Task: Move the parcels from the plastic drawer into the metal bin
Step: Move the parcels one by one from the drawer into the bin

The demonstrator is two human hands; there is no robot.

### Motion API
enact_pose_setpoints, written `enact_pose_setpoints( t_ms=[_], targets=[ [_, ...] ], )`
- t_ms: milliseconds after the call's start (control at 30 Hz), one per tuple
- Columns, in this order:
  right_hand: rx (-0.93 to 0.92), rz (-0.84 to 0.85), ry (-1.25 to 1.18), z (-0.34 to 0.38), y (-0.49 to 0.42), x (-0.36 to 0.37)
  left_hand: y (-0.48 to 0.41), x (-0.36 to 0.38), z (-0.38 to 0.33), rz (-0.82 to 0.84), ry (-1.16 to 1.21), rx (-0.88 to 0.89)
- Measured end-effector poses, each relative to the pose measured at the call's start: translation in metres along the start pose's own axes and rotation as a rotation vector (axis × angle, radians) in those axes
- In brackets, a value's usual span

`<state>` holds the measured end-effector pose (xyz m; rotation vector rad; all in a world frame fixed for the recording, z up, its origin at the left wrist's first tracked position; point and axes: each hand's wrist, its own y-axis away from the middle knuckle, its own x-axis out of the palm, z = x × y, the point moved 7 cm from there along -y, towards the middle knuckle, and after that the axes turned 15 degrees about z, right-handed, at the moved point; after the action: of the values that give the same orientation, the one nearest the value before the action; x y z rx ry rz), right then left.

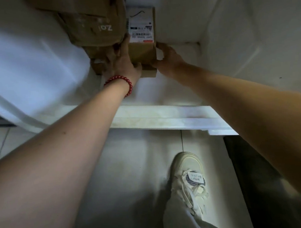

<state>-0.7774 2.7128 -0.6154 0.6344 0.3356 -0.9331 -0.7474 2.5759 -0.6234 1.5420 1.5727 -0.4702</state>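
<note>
A small cardboard parcel (143, 51) with a white shipping label stands inside the white plastic drawer (164, 116). My left hand (121, 61), with a red bead bracelet at the wrist, presses on the parcel's left side. My right hand (168, 57) grips its right edge. To the left of it lies a brown paper parcel (93, 28) with white lettering, touching my left hand. A further cardboard box (74, 2) sits above that, cut off by the frame's top. The metal bin is out of view.
The drawer's white walls (229, 25) rise on the right and back. Its front rim runs across the middle of the view. Below it are a tiled floor (132, 161), my white shoe (188, 176) and a dark object (257, 177) at the right.
</note>
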Motion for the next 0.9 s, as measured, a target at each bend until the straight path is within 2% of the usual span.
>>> enact_pose_setpoints(
  t_ms=[100,267,400,533,633,767,900],
  targets=[
    [0.027,-0.042,-0.104,-0.011,-0.004,-0.002,0.004,0.011,-0.006,0.020,0.082,0.011],
    [0.099,-0.131,-0.342,-0.038,0.007,-0.001,0.013,0.022,-0.022,0.039,0.275,0.175],
    [0.147,-0.044,-0.537,-0.051,0.028,0.006,0.035,0.018,-0.028,0.011,0.352,0.193],
    [0.158,0.048,-0.449,-0.047,0.061,0.014,0.048,0.012,-0.019,0.165,0.452,-0.040],
    [0.136,0.058,-0.391,-0.033,0.083,0.012,0.062,-0.006,-0.030,0.136,0.444,-0.020],
    [0.051,0.115,-0.351,-0.009,0.113,0.014,0.089,-0.021,-0.040,0.140,0.680,-0.027],
    [0.039,-0.001,-0.441,-0.007,0.154,0.003,0.129,-0.028,-0.046,0.198,0.815,-0.027]
  ],
)
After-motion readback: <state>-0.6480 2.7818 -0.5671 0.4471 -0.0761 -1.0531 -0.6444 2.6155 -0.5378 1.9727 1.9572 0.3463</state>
